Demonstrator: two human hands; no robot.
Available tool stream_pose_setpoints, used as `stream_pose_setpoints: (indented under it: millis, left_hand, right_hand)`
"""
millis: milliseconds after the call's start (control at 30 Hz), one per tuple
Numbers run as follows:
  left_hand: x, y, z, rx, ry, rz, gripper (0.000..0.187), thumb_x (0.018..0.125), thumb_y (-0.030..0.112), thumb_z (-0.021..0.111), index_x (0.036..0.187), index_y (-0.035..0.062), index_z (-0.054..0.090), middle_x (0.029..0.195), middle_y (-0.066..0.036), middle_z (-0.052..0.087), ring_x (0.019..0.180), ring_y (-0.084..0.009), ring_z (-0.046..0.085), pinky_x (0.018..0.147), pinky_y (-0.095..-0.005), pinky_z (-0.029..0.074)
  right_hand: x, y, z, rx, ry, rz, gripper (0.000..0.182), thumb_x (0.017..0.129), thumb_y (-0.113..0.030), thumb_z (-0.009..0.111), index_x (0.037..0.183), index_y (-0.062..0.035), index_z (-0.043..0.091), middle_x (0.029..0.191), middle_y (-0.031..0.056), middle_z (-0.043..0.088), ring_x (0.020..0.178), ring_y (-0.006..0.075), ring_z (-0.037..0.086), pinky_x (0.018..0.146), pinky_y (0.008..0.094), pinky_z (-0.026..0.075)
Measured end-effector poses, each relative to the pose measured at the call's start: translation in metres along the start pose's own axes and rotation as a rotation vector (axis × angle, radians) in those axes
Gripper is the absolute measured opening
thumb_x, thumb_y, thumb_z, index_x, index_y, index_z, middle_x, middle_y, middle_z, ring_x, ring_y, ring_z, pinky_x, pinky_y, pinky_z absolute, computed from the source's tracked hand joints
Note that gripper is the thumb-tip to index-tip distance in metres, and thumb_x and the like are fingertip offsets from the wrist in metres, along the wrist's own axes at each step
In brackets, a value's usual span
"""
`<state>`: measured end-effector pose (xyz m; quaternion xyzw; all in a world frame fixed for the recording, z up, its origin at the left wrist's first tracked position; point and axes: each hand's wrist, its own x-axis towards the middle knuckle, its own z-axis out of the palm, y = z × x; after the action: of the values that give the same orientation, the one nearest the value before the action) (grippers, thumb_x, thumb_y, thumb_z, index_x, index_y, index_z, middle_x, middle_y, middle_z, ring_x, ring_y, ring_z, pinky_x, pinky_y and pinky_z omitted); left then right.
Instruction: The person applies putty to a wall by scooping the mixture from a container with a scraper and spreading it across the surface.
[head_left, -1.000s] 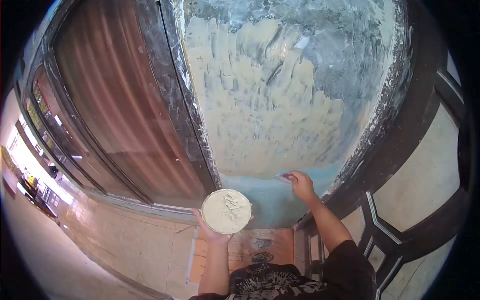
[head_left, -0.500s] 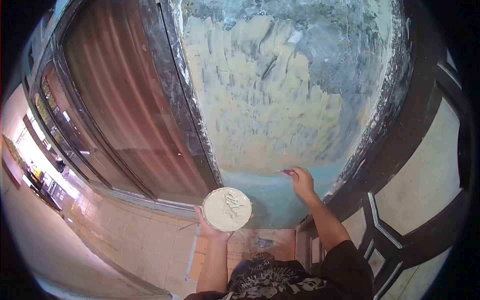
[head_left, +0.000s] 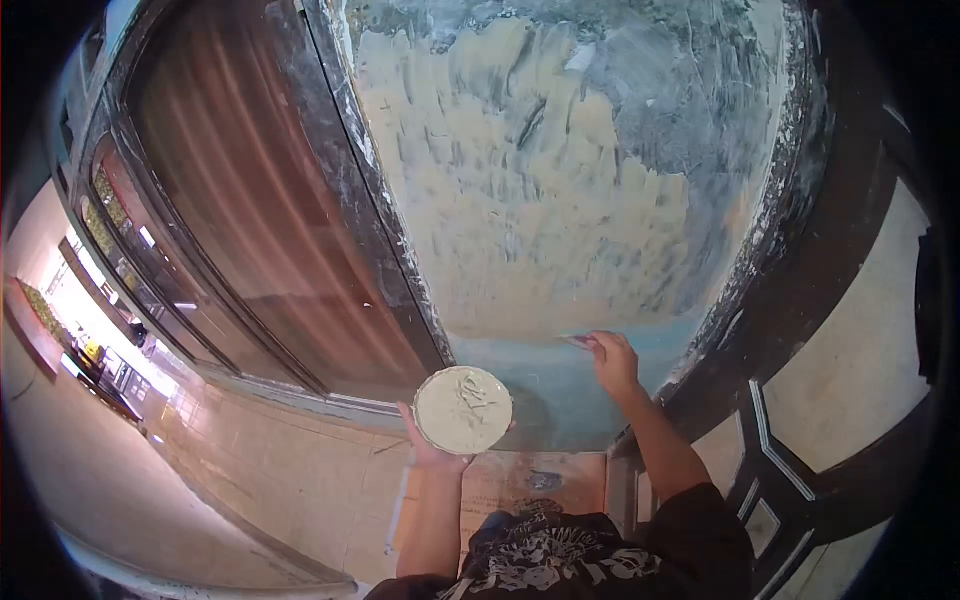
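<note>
My left hand (head_left: 432, 452) is wrapped round a round tub (head_left: 462, 410) from below and the side. Cream-coloured filler paste fills it, with ridges and grooves across its top. Out to the right, my right hand (head_left: 614, 358) pinches a small putty knife (head_left: 580, 342), its blade pointing left. The blade is right at the wall (head_left: 540, 220), along the lower edge of a cream coat where bare blue-green paint begins. Streaky cream paste covers much of the wall above, with grey patches at the upper right.
Left of the wall stands a dark wooden frame (head_left: 375, 200) around glass with a reddish-brown curtain (head_left: 240, 200) behind it. A dark panelled door (head_left: 800, 350) is at the right. Cardboard (head_left: 575, 480) lies on the tiled floor (head_left: 290, 470) below.
The view has shifted slightly, so the tub sits a little further right and higher. My right hand stays near the coat's lower edge, with the putty knife's blade at a slightly different angle.
</note>
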<state>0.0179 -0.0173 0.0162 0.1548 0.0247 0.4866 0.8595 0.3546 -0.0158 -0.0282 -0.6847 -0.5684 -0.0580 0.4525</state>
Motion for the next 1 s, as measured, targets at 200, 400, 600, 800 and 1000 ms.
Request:
stream_pose_setpoints:
  millis: [200, 400, 600, 800, 1000]
  left_hand:
    - [0.005, -0.003, 0.008, 0.057, 0.034, 0.013, 0.106, 0.086, 0.092, 0.029, 0.158, 0.0144, 0.034, 0.161, -0.021, 0.035, 0.141, -0.0539, 0.039, 0.099, -0.0873, 0.034]
    - [0.009, -0.008, 0.011, 0.073, 0.043, 0.005, 0.106, 0.086, 0.092, 0.029, 0.158, 0.0141, 0.034, 0.160, -0.022, 0.035, 0.140, -0.0542, 0.040, 0.099, -0.0878, 0.033]
    - [0.014, -0.013, 0.017, 0.059, 0.055, -0.015, 0.105, 0.088, 0.090, 0.028, 0.157, 0.0117, 0.034, 0.160, -0.022, 0.036, 0.139, -0.0547, 0.041, 0.098, -0.0882, 0.034]
    - [0.019, -0.016, 0.013, 0.148, 0.219, 0.079, 0.098, 0.092, 0.085, 0.032, 0.152, 0.0091, 0.045, 0.154, -0.018, 0.048, 0.137, -0.0426, 0.050, 0.111, -0.0654, 0.042]
    - [0.016, -0.018, 0.014, 0.134, 0.224, 0.079, 0.095, 0.095, 0.082, 0.031, 0.149, 0.0053, 0.048, 0.150, -0.017, 0.053, 0.134, -0.0380, 0.054, 0.111, -0.0544, 0.045]
  right_hand:
    - [-0.004, 0.007, 0.016, -0.045, -0.054, -0.015, 0.021, 0.090, -0.008, 0.069, 0.111, -0.0051, 0.073, 0.106, 0.0120, 0.075, 0.099, 0.0346, 0.068, 0.081, 0.0450, 0.056]
    - [0.017, -0.012, -0.020, 0.234, 0.007, -0.096, 0.021, 0.088, 0.002, 0.066, 0.108, -0.0010, 0.073, 0.104, 0.0150, 0.075, 0.097, 0.0337, 0.068, 0.083, 0.0422, 0.055]
    - [0.024, -0.101, -0.087, 0.347, -0.223, -0.621, 0.031, 0.078, 0.006, 0.067, 0.106, -0.0039, 0.073, 0.107, 0.0108, 0.073, 0.105, 0.0327, 0.066, 0.093, 0.0408, 0.054]
    - [0.009, -0.125, -0.090, 0.233, -0.385, -0.913, 0.051, 0.066, 0.005, 0.066, 0.115, -0.0094, 0.073, 0.117, 0.0077, 0.069, 0.119, 0.0329, 0.062, 0.099, 0.0430, 0.053]
    - [0.006, -0.130, -0.089, 0.209, -0.369, -0.910, 0.034, 0.076, -0.002, 0.070, 0.108, -0.0124, 0.072, 0.114, 0.0040, 0.071, 0.116, 0.0312, 0.063, 0.096, 0.0420, 0.054]
